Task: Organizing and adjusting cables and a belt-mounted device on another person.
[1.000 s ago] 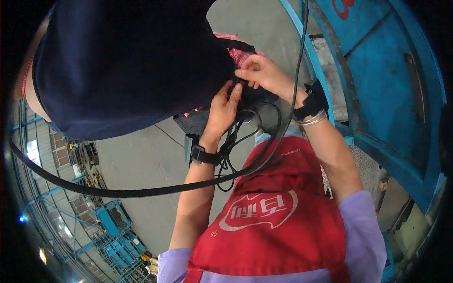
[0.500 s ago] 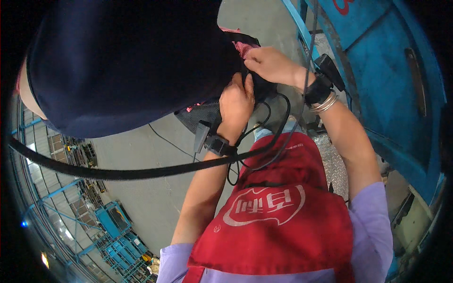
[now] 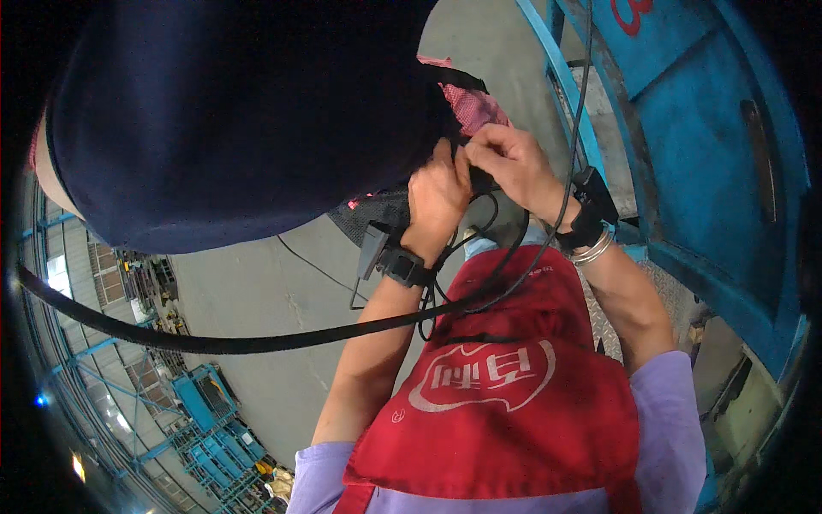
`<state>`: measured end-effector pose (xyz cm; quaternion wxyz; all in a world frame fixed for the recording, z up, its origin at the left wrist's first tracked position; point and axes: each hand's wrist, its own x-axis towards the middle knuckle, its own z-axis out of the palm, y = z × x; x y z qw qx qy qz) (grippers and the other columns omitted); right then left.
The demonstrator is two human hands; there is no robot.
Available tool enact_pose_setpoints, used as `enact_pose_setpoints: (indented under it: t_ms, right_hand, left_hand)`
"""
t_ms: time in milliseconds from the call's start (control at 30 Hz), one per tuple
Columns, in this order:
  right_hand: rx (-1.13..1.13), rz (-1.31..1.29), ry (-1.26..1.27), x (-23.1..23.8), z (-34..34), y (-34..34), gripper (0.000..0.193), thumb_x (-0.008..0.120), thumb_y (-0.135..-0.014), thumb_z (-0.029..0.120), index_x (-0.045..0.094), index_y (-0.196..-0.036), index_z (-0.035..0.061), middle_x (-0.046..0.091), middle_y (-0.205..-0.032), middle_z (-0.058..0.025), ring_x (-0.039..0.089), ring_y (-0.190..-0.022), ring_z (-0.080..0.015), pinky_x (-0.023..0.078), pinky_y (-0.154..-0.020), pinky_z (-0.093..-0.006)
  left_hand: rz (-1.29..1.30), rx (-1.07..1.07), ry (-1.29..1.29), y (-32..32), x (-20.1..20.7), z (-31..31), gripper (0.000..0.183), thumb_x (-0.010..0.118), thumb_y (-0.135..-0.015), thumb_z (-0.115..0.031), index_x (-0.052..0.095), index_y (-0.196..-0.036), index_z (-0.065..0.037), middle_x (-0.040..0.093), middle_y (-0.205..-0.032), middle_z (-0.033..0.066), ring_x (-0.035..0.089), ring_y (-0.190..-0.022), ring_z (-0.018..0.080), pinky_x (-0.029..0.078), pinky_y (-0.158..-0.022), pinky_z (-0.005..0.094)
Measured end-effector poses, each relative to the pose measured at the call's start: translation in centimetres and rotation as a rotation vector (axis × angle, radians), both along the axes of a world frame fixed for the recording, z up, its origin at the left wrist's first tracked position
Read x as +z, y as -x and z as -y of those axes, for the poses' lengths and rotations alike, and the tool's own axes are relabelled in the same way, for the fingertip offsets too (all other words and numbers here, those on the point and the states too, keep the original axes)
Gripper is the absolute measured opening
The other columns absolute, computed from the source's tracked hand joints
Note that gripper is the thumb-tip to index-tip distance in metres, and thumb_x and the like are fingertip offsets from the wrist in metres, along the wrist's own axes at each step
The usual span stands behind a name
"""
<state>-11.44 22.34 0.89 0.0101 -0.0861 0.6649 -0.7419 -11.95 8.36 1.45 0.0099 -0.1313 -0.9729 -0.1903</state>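
Note:
My left hand (image 3: 437,195) is closed, its fingertips pinching at something dark that I cannot make out. Close beside it, my right hand (image 3: 516,169) is also closed, thumb and fingers pressed together near the same dark spot. Pink checked cloth (image 3: 475,109) with a black strap (image 3: 454,78) sticks out just beyond the right fingers. A piece of black mesh (image 3: 383,216) lies left of my left wrist. Thin black cables (image 3: 488,214) loop below both hands. Each wrist wears a black strapped device. A large navy cloth shape (image 3: 231,128) hides much of what is beyond my hands.
A thick black cord (image 3: 231,344) arcs across the front. To the right stands a blue metal panel (image 3: 702,120) with a long handle slot. Grey floor (image 3: 257,300) stretches to the left, toward blue frames (image 3: 210,398). My red apron (image 3: 497,428) hangs below.
My right hand has moved slightly right and down, and more pink cloth shows beyond it. My left hand has shifted a little right. The thick cord hangs slightly lower in view.

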Motion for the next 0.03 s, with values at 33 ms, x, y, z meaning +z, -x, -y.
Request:
enact_pose_setpoints:
  t_ms: [33]
  right_hand:
    - [-0.057,0.031,0.008,-0.18,-0.14,-0.26,0.015,0.058,-0.083,0.016,0.062,-0.08,0.0022,0.063,-0.069,-0.0055,0.055,-0.059,-0.0153,0.043,-0.059,-0.0261]
  left_hand:
    - [0.032,0.009,0.007,0.03,-0.17,0.26,0.039,0.047,-0.09,-0.026,0.046,-0.114,0.004,0.06,-0.074,0.0285,0.061,-0.069,0.0408,0.05,-0.061,0.047]
